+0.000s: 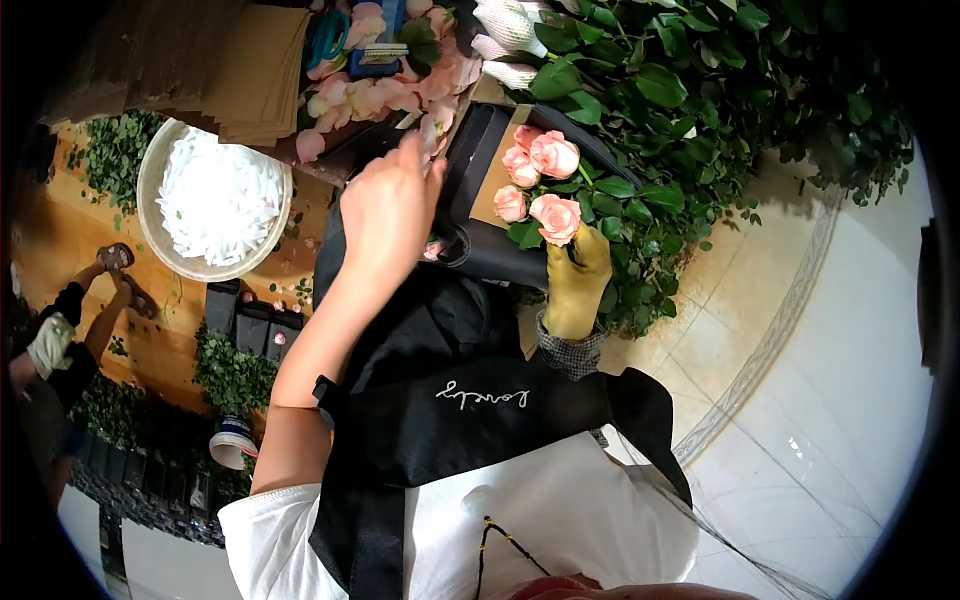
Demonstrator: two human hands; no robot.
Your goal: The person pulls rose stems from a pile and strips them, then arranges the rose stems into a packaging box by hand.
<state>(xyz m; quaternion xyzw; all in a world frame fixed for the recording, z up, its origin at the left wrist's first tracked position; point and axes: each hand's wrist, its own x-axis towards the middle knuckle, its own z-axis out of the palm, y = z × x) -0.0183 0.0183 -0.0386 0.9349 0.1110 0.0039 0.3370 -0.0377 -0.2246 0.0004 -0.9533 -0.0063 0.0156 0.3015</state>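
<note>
My left hand [388, 212] is bare, its fingers closed in a pinch beside a heap of loose pink petals [375, 97]. Something small and pale shows at its fingertips, too unclear to name. My right hand [577, 285] wears a yellow glove and closes around the stems just below several pink roses [555, 218]. Their blooms lie over a piece of brown cardboard [490, 190] on a dark holder [475, 150], with green leaves at their right. The stems inside the glove are mostly hidden.
Beyond the roses are net-wrapped blooms [510, 28] and a mass of green foliage [680, 110]. Brown paper sheets [255, 75], teal scissors [327, 38] and a blue tool [378, 58] lie at upper left. A bowl [147, 205] holds white tubes. Another person's gloved hand [50, 345] appears far left.
</note>
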